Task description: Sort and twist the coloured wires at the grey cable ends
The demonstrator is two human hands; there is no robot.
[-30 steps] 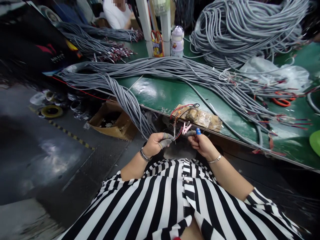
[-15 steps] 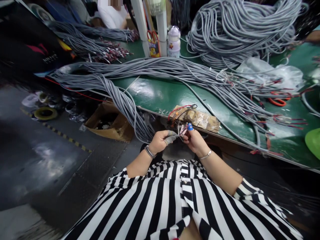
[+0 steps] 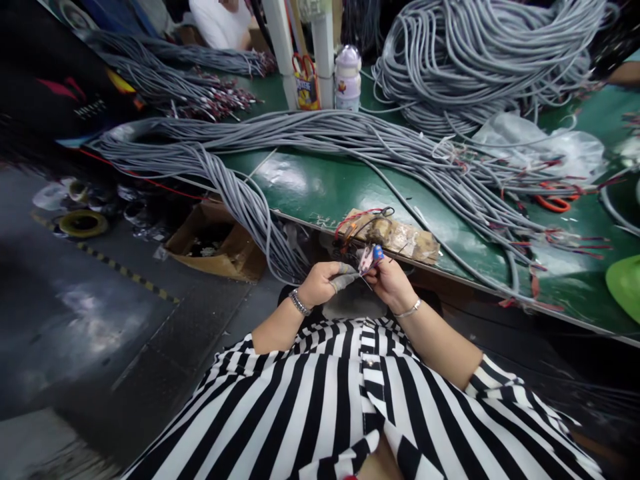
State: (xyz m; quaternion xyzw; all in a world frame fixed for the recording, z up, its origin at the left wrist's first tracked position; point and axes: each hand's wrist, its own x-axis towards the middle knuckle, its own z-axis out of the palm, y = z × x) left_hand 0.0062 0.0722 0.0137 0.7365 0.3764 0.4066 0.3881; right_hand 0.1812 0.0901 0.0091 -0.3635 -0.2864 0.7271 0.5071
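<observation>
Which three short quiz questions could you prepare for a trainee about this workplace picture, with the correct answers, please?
1. Multiple choice: what colour is the thumb covering on the right hand?
a) yellow
b) blue
c) white

2. True or false: in the picture, the bottle with the purple lid stands to the left of the large coil of grey cable.

3. Fill the gap: between the left hand and the right hand there are thin ____.

Key:
1. b
2. True
3. wires
</observation>
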